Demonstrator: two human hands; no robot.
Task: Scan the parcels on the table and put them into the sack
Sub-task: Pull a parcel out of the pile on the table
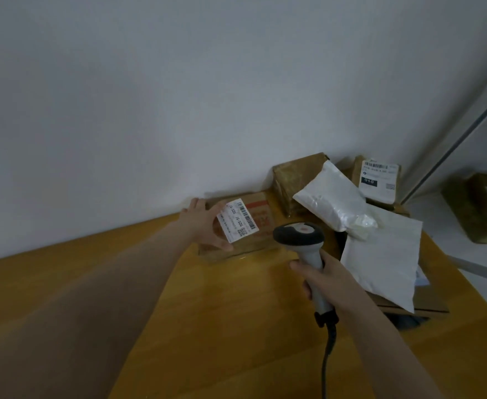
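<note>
At L hand (204, 223): grips cardboard parcel (261, 240) at its left end, label (238, 220) up, on table (207, 312). Just right of L hand, clenches scanner (299, 234) handle w/ R hand (322, 280), head near label. Beyond R hand, more parcels (331, 200).

brown box (253, 226), white mailer (334, 197), seemingly orange table (207, 312)

Parcel-sorting room: labelled parcels (238, 223), scanner (298, 234).
</note>
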